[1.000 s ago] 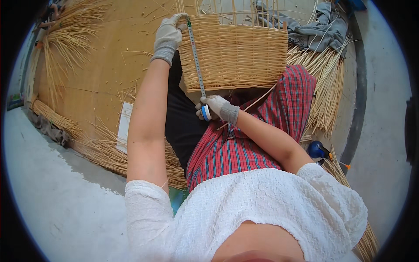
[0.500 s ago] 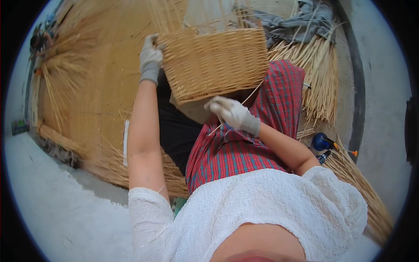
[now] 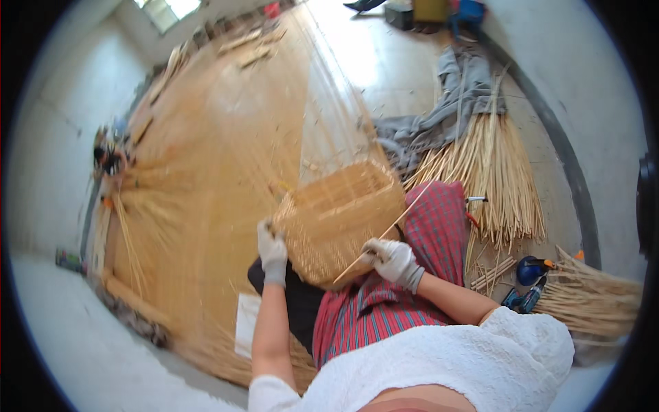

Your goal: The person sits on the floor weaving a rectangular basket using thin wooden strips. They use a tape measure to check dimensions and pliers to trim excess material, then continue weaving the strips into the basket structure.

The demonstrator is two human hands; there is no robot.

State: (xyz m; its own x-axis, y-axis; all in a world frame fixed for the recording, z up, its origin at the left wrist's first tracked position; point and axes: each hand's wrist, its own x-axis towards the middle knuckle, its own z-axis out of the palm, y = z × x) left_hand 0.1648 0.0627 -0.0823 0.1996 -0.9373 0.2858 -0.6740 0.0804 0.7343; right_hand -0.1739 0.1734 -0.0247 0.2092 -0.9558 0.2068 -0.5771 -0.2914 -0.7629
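A rectangular woven wicker basket (image 3: 343, 237) rests tilted over my lap, its opening facing up and away. My left hand (image 3: 272, 253), in a whitish work glove, is closed on the basket's left end. My gloved right hand (image 3: 394, 264) is in front of the basket's lower right side, its fingers pinched round a thin wicker strand (image 3: 351, 269). One end of the strand points down to the left across the basket wall; the other runs up to the right over my knee. A red plaid cloth (image 3: 438, 220) covers my right leg.
On the right lies a large bundle of wicker strands (image 3: 511, 182), partly under a grey cloth (image 3: 456, 96). A cordless drill (image 3: 527, 299) and a blue round object (image 3: 528, 270) sit beside another bundle (image 3: 590, 295). A person (image 3: 110, 158) is at the far left among more strands.
The view has shifted to show more of the room. The basket has tipped so its opening shows. My right hand and the strand have come up against the basket's front side.
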